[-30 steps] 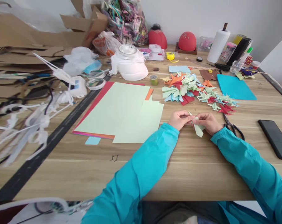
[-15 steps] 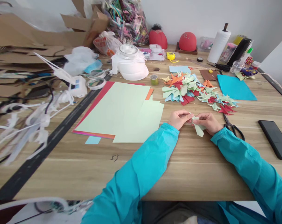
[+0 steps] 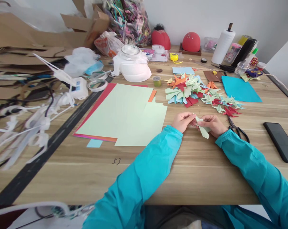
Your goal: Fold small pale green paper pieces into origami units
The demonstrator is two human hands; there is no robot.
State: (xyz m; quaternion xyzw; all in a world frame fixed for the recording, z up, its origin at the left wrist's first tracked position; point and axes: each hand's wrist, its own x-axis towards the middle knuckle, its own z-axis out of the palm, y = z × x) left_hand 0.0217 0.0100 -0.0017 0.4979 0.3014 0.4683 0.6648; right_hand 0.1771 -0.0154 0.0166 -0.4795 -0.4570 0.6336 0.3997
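A small pale green folded paper (image 3: pixel 203 128) is pinched between my two hands above the table. My left hand (image 3: pixel 183 121) is closed, with thumb and fingertips at the paper's upper left end. On the other side, my right hand (image 3: pixel 213 124) grips its middle between thumb and fingers, and a pointed flap hangs below. Just beyond my hands lies a heap of folded paper cranes (image 3: pixel 189 90) in green, red, orange and blue. Black-handled scissors (image 3: pixel 236 129) lie beside my right hand, partly behind it.
Green paper sheets (image 3: pixel 120 111) lie on coloured ones to the left. A phone (image 3: pixel 279 141) rests at the right, with turquoise paper (image 3: pixel 240 89) farther back. A thread spool (image 3: pixel 156 81) stands behind the sheets. Cables and a white power strip (image 3: pixel 80 89) clutter the left side.
The green paper has turned slightly between my fingers, and more of its upper fold shows. Both hands stay in nearly the same place.
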